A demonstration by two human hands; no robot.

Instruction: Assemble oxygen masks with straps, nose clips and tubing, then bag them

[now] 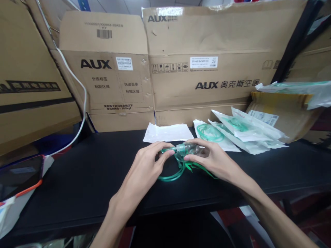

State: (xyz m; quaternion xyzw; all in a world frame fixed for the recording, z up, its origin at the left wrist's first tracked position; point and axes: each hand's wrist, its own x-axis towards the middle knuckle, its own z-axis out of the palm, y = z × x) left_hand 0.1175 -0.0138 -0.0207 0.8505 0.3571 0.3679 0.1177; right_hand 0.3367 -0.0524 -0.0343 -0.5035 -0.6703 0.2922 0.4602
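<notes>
A clear green oxygen mask [190,150] with coiled green tubing [172,176] lies on the black table [77,186], held between both hands. My left hand [148,162] pinches the tubing end at the mask's connector [178,149]. My right hand [213,156] wraps over the mask body from the right. An empty white pouch [168,133] lies flat just behind the hands.
Several sealed pouches with green masks [232,132] are piled at the right beside a small brown carton [281,113]. Large AUX cardboard boxes [207,69] wall the back. A phone in an orange case [19,174] rests at the left edge; a white cable [80,103] hangs behind.
</notes>
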